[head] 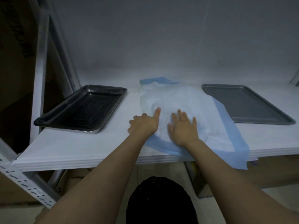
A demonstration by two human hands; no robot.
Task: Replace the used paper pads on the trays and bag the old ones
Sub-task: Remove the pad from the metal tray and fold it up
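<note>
A white paper pad with blue edges point(182, 101) lies spread in the middle of the white shelf point(64, 147), its near blue corner hanging over the front edge. My left hand point(144, 122) rests on the pad's left edge, fingers spread, index pointing forward. My right hand point(183, 126) lies flat and open on the pad's near part. A deep black tray point(80, 109) stands bare at the left. A flat grey tray point(247, 104) lies bare at the right. No bag is in view.
White metal rack posts point(38, 78) rise at the left, with a perforated rail point(24, 180) at the lower left. Cardboard boxes point(275, 172) sit under the shelf. A dark rounded shape point(160, 201) is below my arms.
</note>
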